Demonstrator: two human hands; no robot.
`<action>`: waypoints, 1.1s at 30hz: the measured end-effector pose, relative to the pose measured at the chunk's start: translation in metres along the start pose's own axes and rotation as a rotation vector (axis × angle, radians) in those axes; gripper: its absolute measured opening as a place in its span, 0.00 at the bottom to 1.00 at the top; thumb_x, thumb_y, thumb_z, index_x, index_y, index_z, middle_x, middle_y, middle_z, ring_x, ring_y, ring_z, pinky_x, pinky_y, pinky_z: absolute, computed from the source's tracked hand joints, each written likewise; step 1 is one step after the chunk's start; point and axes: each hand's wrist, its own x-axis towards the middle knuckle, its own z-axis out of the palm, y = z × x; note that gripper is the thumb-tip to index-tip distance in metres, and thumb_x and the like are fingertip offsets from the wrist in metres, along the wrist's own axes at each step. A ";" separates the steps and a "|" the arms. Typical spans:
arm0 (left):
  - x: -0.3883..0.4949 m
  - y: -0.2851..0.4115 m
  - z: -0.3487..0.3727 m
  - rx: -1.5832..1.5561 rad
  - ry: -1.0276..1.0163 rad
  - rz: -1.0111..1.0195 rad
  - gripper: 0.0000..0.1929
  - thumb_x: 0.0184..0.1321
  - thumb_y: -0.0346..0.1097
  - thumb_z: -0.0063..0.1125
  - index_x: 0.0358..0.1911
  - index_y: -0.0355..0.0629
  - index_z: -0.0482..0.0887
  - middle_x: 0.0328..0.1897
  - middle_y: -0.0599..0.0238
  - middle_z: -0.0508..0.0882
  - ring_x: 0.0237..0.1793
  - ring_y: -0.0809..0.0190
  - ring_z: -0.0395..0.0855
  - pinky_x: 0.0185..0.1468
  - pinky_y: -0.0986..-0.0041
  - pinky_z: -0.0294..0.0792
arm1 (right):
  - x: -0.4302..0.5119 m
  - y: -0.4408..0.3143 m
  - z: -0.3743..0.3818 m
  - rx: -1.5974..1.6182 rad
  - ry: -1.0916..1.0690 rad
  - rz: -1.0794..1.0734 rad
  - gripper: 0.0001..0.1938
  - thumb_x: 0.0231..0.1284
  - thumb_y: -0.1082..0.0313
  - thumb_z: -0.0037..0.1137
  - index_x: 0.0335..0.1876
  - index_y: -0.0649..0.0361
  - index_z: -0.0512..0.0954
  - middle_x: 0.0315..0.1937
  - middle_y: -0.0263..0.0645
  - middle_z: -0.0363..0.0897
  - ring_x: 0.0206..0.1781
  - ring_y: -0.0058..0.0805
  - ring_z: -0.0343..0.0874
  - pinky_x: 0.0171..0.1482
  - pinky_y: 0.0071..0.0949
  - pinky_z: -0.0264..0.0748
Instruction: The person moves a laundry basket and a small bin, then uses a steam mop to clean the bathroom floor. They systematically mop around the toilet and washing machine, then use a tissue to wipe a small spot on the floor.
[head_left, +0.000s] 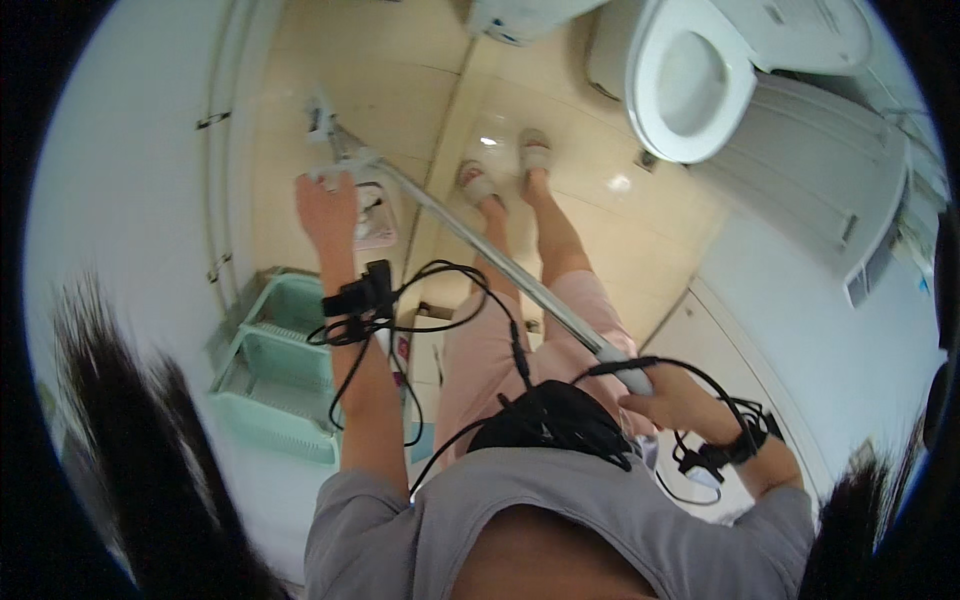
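Observation:
A metal-poled mop (480, 240) runs diagonally across my legs. My right hand (667, 405) is beside my thigh, closed around the grey grip (636, 375) at the pole's near end. My left hand (328, 210) reaches forward, with its fingers closed on a pale plastic lever (349, 161) near the far end of the pole. Just beyond those fingers is the mop's white head (319, 116), blurred, so its exact shape is hard to tell. Below the lever, a pink tray (382, 241) with small items in it sits on the floor.
A white toilet (637, 90) with its lid raised stands at upper right. Green plastic baskets (270, 442) stand at left, near wall pipes (210, 187). A raised tile sill (454, 120) crosses the floor. Black cables (450, 326) hang between my wrists and waist.

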 end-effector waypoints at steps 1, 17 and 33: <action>0.000 0.002 -0.001 -0.107 0.017 -0.028 0.22 0.50 0.44 0.61 0.38 0.30 0.73 0.38 0.45 0.79 0.42 0.43 0.78 0.45 0.56 0.69 | 0.001 0.000 0.000 0.019 -0.034 0.028 0.13 0.54 0.63 0.58 0.38 0.66 0.75 0.18 0.36 0.75 0.18 0.24 0.75 0.23 0.25 0.71; -0.018 0.015 -0.011 -0.192 -0.037 0.021 0.21 0.56 0.46 0.58 0.37 0.31 0.74 0.33 0.48 0.79 0.35 0.45 0.77 0.40 0.59 0.68 | 0.023 0.069 -0.001 -0.409 0.470 -0.041 0.11 0.52 0.67 0.55 0.38 0.63 0.72 0.23 0.55 0.76 0.29 0.58 0.76 0.31 0.44 0.72; 0.009 -0.101 0.207 -0.225 -0.057 -0.085 0.25 0.55 0.50 0.60 0.46 0.33 0.77 0.50 0.43 0.77 0.54 0.43 0.70 0.58 0.56 0.61 | -0.103 0.166 0.022 -0.186 0.052 0.124 0.15 0.55 0.64 0.56 0.45 0.63 0.73 0.16 0.46 0.73 0.18 0.40 0.75 0.24 0.34 0.70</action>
